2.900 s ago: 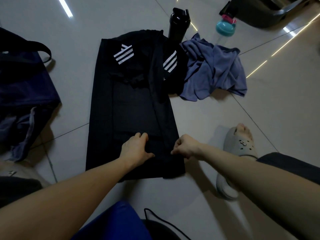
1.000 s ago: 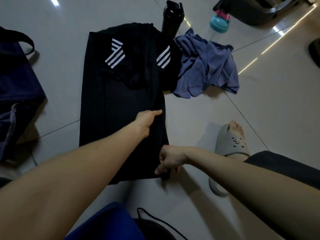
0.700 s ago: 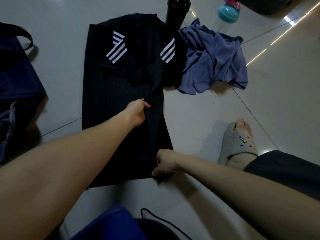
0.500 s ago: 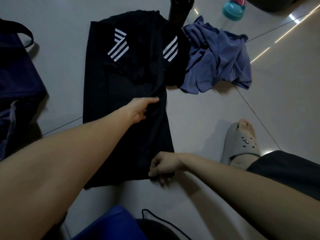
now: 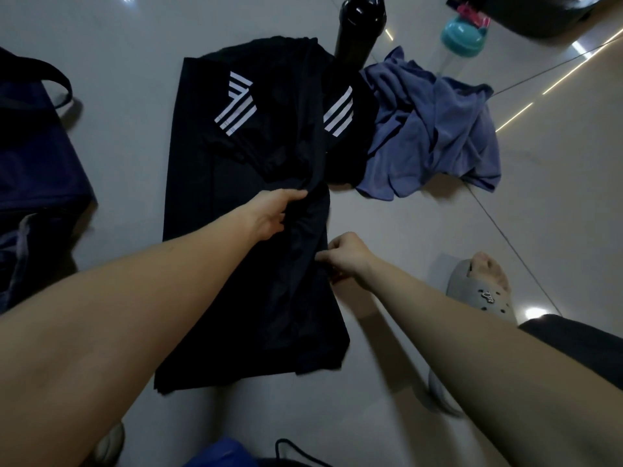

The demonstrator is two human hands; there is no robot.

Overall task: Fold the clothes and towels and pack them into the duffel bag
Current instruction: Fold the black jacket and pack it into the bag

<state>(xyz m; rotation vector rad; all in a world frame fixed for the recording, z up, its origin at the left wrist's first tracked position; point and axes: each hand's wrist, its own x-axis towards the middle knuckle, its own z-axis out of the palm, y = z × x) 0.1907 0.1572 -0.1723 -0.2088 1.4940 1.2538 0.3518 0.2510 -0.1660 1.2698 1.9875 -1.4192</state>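
Left hand (image 5: 273, 214) grips a bunch of fabric abt halfway up the black shirt (image 5: 209, 163), at its right edge. Right hand (image 5: 347, 256) pinches that same edge just below. Shirt's flat on the floor, duffel bag (image 5: 33, 156) well off its left side, blue towel (image 5: 428, 136) crumpled by its top right. Imo carry the flap over w/ both hands evenly, square it to the left edge, smooth b4 folding up.

A black bottle (image 5: 359, 25) is stood upright on the glossy tiled floor (image 5: 556, 197), and a clear bottle capped in teal (image 5: 462, 37) is set near it, to its right. A grey clog (image 5: 482, 291) is seen at lower right, and a black cord (image 5: 293, 449) at the bottom edge.
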